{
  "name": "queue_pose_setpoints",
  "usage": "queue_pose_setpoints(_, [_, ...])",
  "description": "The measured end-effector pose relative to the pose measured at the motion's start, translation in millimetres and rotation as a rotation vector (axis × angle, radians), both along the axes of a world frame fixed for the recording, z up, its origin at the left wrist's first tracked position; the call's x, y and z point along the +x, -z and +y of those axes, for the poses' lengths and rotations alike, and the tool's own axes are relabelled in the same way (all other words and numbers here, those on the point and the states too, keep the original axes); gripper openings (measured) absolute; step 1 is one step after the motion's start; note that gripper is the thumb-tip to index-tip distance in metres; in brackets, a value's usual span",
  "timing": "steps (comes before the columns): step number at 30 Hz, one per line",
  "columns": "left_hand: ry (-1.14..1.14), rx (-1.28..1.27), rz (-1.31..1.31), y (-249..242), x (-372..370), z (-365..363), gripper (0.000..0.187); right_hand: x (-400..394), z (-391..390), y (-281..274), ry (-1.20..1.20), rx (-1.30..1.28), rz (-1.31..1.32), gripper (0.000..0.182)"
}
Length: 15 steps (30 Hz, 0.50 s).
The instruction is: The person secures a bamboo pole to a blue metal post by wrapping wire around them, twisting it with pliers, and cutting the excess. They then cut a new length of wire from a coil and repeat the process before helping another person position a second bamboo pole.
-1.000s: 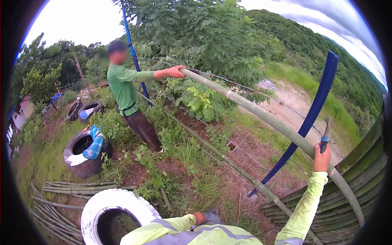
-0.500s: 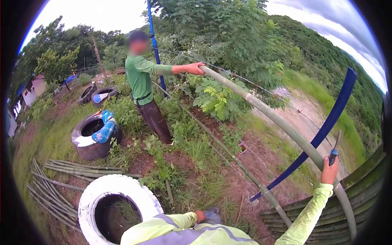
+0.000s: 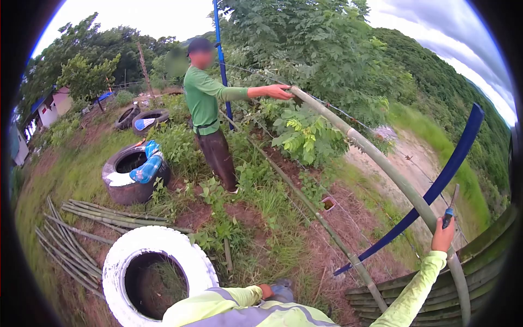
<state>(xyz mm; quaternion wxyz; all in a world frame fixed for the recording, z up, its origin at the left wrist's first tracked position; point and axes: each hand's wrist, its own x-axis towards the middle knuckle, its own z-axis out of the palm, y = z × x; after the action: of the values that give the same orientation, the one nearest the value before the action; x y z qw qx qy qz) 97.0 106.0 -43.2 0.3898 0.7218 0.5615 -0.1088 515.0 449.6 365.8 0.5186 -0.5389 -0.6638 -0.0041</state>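
Note:
My right hand (image 3: 443,237) is closed around a pointed tool (image 3: 449,213) with a blue and black handle, its tip upward. It rests against a long bamboo pole (image 3: 376,154), beside a blue post (image 3: 436,191). At the pole's far end is the hand (image 3: 279,91) of a co-worker (image 3: 207,103) in a green shirt. My left hand (image 3: 266,291) is low, near my body, mostly hidden by my sleeve; its fingers do not show clearly.
A white-painted tire (image 3: 117,256) lies at the lower left near bamboo poles (image 3: 71,245). Another tire (image 3: 131,191) holds a blue cloth (image 3: 146,170). Barbed wire runs along the right, above a stacked bamboo fence (image 3: 468,272).
The view has shifted slightly, so most things appear further right. The co-worker's fingers look straighter at the pole's end. My right hand still has the tool.

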Motion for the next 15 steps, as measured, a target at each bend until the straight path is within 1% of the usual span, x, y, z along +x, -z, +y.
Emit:
queue_pose_setpoints(1, [0.001, -0.003, -0.001, 2.8, 1.9, 0.4, 0.028, 1.2, 0.8, -0.5, -0.007, -0.018, -0.011, 0.020])
queue_pose_setpoints(3, [-0.306, -0.323, 0.042, -31.8, 12.4, 7.3, 0.031, -0.4, -0.8, 0.1, 0.007, 0.007, -0.018, 0.020])
queue_pose_setpoints(4, [-0.293, -0.326, 0.042, -34.5, 12.6, 6.4, 0.031, -1.1, -2.6, -0.2, 0.016, 0.038, -0.027, 0.020])
queue_pose_setpoints(5, [-0.194, -0.167, 0.009, -36.5, 11.1, 3.2, 0.031, -2.7, -4.3, -0.7, 0.026, 0.036, -0.031, 0.020])
queue_pose_setpoints(7, [-0.095, -0.011, -0.029, -42.7, 12.7, 1.0, 0.034, -7.8, -7.2, -0.8, 0.073, 0.070, -0.019, 0.018])
queue_pose_setpoints(10, [-0.249, -0.023, -0.115, -65.0, 18.3, 6.7, 0.040, -7.6, -8.5, -3.2, 0.011, 0.029, 0.008, 0.018])
queue_pose_setpoints(11, [-0.280, -0.111, -0.049, -72.0, 23.0, 14.4, 0.041, -8.3, -9.8, -5.1, 0.003, 0.026, 0.002, 0.018])
queue_pose_setpoints(13, [-0.279, -0.156, -0.024, -71.8, 24.6, 17.8, 0.042, -10.1, -13.3, -8.3, 0.033, -0.108, 0.002, 0.023])
queue_pose_setpoints(14, [-0.278, -0.178, -0.011, -71.6, 25.4, 19.5, 0.043, -12.3, -14.0, -8.6, 0.025, -0.110, -0.004, 0.023])
queue_pose_setpoints(15, [-0.219, -0.132, -0.032, -59.7, 23.0, 18.0, 0.042, -14.3, -14.5, -8.2, 0.038, -0.088, -0.002, 0.022])
